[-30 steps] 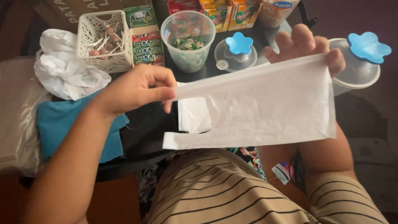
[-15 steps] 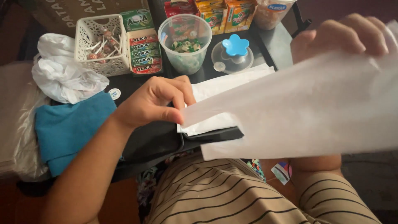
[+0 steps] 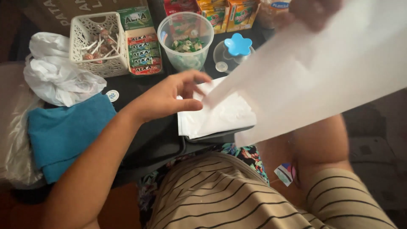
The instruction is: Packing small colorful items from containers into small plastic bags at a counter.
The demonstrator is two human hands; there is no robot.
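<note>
My right hand [image 3: 314, 12] is at the top right, blurred, and grips the upper edge of a large white bag [image 3: 335, 72] that slants across the right half of the view. My left hand [image 3: 169, 96] hovers over the black table [image 3: 146, 140] with thumb and fingers apart and nothing held. Its fingertips are next to the low corner of the big bag and to a flat stack of white bags [image 3: 214, 116] lying at the table's near edge.
Behind stand a white lattice basket [image 3: 99, 42] with lollipops, green gum packs [image 3: 143, 53], a clear tub [image 3: 185, 40] of sweets, and a clear lid with a blue flower knob [image 3: 234, 48]. A crumpled white plastic bag [image 3: 59, 74] and a blue cloth [image 3: 63, 131] lie left.
My right hand has raised the white bag up and to the right. My left hand, which pinched the bag's left end, has let go and opened beside the stack.
</note>
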